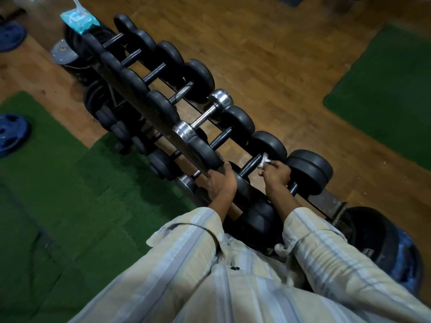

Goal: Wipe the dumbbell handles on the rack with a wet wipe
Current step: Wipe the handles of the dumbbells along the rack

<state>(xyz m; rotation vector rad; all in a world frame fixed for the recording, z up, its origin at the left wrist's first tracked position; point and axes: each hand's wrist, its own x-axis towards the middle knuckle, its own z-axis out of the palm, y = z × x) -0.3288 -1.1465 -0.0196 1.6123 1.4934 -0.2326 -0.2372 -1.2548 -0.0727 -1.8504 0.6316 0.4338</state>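
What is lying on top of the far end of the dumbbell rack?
A light blue pack of wipes lies on the far end of the rack, resting on the last dumbbell's weights. What is beneath the pack is covered.

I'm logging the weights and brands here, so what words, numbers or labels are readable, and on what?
None can be read.
Wet wipe pack at the rack's far end: pale printing, too blurred to read.
Dumbbell heads, black and chrome: no legible numbers.
Blue weight plate on the green mat: no markings legible.
Dark plate at lower right: faint raised marks, unreadable.
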